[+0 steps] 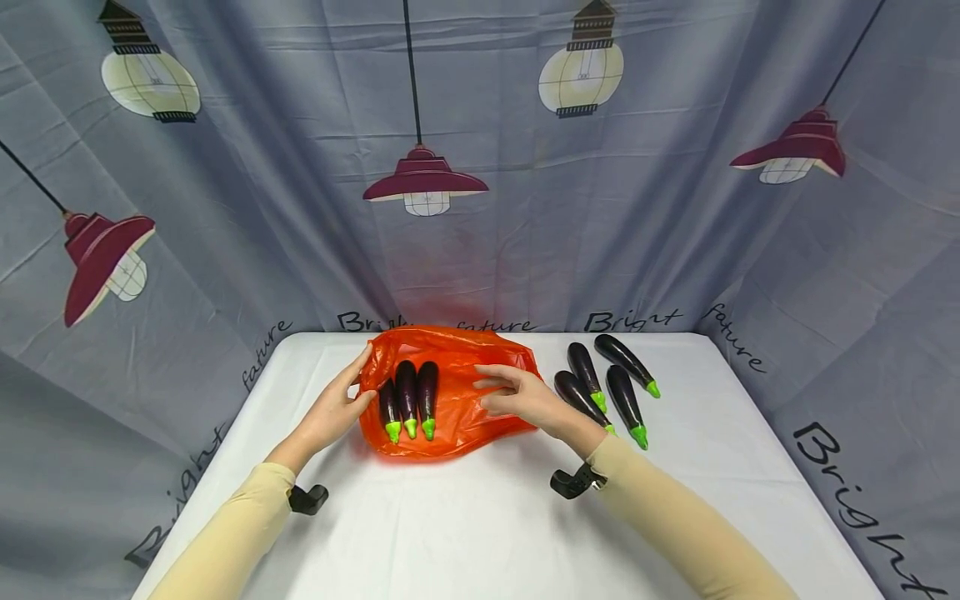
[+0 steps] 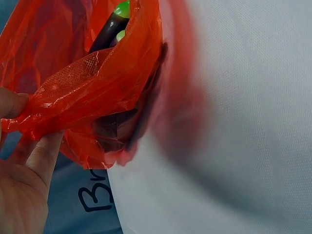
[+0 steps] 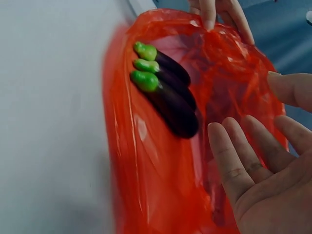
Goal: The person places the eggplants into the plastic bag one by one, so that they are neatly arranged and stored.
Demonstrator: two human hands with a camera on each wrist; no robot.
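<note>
A red plastic bag [image 1: 465, 417] lies spread with its mouth wide on the white table. Inside, toward its left side, three dark eggplants [image 1: 406, 396] with green stem ends lie side by side. My left hand [image 1: 333, 421] pinches the bag's left rim between thumb and fingers, clearly seen in the left wrist view. Over the right part of the bag is my right hand [image 1: 525, 402], its fingers extended and nothing in its grasp. In the right wrist view those fingers [image 3: 234, 170] spread in front of the bag, beside the eggplants; whether they touch the plastic I cannot tell.
Several more eggplants [image 1: 626, 404] lie loosely grouped on the white table [image 1: 450, 533], right of the bag. Behind the table's far edge hangs a grey-blue curtain [image 1: 315, 233] printed with lamps and lettering. Each wrist carries a black camera mount [image 1: 307, 500].
</note>
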